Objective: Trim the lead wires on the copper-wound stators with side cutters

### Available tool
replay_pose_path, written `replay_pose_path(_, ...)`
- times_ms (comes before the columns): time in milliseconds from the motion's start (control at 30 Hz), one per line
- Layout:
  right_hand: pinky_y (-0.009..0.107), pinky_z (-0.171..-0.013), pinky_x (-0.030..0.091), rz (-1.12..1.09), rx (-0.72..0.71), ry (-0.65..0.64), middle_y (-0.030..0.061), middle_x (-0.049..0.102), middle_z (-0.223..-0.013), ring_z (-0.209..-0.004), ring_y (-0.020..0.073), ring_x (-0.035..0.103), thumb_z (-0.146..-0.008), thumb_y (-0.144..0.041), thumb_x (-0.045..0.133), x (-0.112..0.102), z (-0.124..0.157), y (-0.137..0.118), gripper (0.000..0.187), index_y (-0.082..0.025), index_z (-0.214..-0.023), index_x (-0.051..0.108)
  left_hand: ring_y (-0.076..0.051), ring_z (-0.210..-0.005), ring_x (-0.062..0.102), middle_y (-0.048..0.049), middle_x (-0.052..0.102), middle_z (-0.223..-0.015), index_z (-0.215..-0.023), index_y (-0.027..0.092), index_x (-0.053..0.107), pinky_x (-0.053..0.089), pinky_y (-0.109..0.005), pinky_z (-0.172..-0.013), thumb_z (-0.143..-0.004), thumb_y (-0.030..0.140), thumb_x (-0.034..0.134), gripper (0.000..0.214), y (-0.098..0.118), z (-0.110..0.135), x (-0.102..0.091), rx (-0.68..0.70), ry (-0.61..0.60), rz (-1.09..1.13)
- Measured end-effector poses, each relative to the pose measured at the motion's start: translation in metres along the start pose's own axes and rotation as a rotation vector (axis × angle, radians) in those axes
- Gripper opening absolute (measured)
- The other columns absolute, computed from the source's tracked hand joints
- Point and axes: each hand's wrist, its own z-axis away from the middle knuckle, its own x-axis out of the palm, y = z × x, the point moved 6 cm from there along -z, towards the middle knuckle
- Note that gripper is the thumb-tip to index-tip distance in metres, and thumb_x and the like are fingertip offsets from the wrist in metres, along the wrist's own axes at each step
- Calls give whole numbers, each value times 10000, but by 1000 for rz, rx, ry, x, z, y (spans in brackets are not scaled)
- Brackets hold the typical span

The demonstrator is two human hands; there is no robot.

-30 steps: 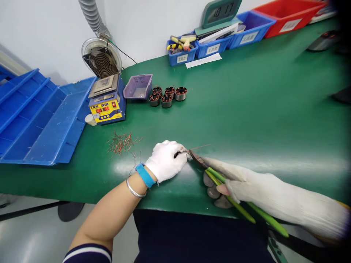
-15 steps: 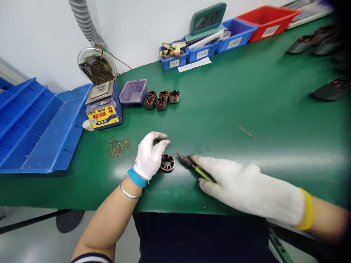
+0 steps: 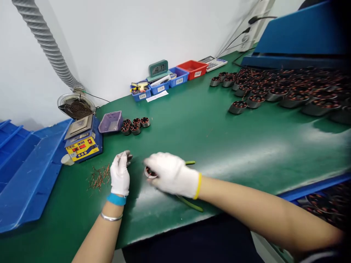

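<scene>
My right hand [image 3: 171, 172], in a white glove with a yellow cuff, has its fingers and thumb round a small ring-shaped motor stator [image 3: 150, 172] with copper windings. Part of the stator is hidden by the glove, and the hand is slightly blurred. Underneath this hand lie green-handled cutting pliers [image 3: 193, 205]; their jaws are out of sight. To the left, my left hand [image 3: 120, 174], gloved in white with a blue cuff, is held loosely curved, fingers and thumb apart, nothing visible in it. Beside it is a heap of copper wire clippings [image 3: 99, 178].
Several stators [image 3: 135, 126] sit near a purple tray [image 3: 110, 122] and a blue-yellow soldering unit [image 3: 83, 140]. Many more stators [image 3: 255, 100] cover the right back of the green table [image 3: 186, 131]. Tool bins [image 3: 160, 87] and a clock [image 3: 158, 68] line the wall. A blue crate [image 3: 35, 171] is at left.
My right hand has let go of the pliers, now lying on the table, and has closed on the stator. My left hand is now apart from the stator. The view has swung right.
</scene>
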Motion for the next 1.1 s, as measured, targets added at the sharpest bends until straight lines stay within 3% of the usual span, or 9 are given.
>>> replay_pose_path(100, 369, -714, 471, 37, 350, 104, 136, 656, -1089, -917, 269, 633, -890, -435, 486, -32, 37, 92, 411, -184, -1203, 577, -211, -921, 671, -101, 687, -1031, -1009, 132, 656, 515, -323, -803, -803, 605, 593, 519, 0, 5, 5, 6, -21, 23)
replay_pose_path(167, 375, -674, 468, 84, 771, 126, 121, 665, -1083, -878, 275, 641, -850, -524, 503, -50, 80, 161, 383, -241, -1076, 623, -213, -926, 665, -100, 687, -1018, -1005, 130, 657, 508, -345, -853, -810, 574, 600, 488, 1, 9, 12, 2, -62, 10)
replay_pose_path(300, 565, -706, 447, 331, 994, 224, 305, 572, -1147, -1005, 487, 583, -836, -649, 365, -71, 138, 221, 640, -163, -1185, 591, -209, -918, 656, -105, 693, -999, -993, 125, 660, 505, -360, -890, -811, 511, 613, 428, 3, 15, 27, 6, -124, 0)
replay_pose_path(367, 614, -799, 430, 489, 852, 332, 333, 472, -1283, -1120, 542, 506, -817, -729, 250, -69, 136, 220, 846, -109, -1349, 468, -207, -919, 654, -109, 694, -1000, -1001, 123, 658, 509, -358, -888, -815, 498, 611, 421, 3, 15, 31, 11, -123, 3)
replay_pose_path(433, 593, -854, 436, 494, 628, 296, 353, 464, -1291, -1125, 522, 512, -832, -727, 177, -51, 109, 213, 929, -18, -1383, 414, -207, -924, 654, -111, 692, -1009, -1009, 122, 655, 511, -359, -892, -820, 495, 606, 422, 3, 15, 31, 11, -122, 3)
replay_pose_path(567, 568, -997, 366, 358, 323, 148, 339, 510, -1307, -1196, 460, 490, -900, -619, 281, -12, 25, 194, 811, 41, -1326, 484, -206, -924, 657, -107, 686, -1001, -1006, 119, 650, 512, -356, -898, -829, 500, 603, 423, 2, 14, 27, 25, -112, 18)
replay_pose_path(800, 445, -1116, 270, 214, -121, 98, 190, 485, -1433, -1318, 311, 428, -844, -651, 477, 29, -68, 66, 776, -118, -1408, 482, -182, -940, 662, -95, 684, -1016, -1036, 130, 639, 515, -311, -895, -883, 443, 601, 350, 17, 17, 10, 151, -18, 70)
replay_pose_path(967, 482, -1133, 210, 177, -21, 227, 204, 342, -1521, -1376, 336, 312, -850, -465, 548, 19, -116, 31, 655, -100, -1389, 481, -183, -970, 662, -103, 678, -1036, -1048, 135, 624, 522, -317, -917, -898, 432, 596, 334, 29, 14, -3, 293, 111, 61)
replay_pose_path(1100, 575, -1094, 220, 196, 67, 199, 238, 508, -1360, -1298, 388, 375, -827, -325, 553, 10, -156, 41, 443, -56, -1169, 637, -196, -1009, 651, -127, 654, -1095, -1113, 125, 599, 511, -346, -943, -882, 428, 611, 382, 23, 5, -6, 311, 121, -6)
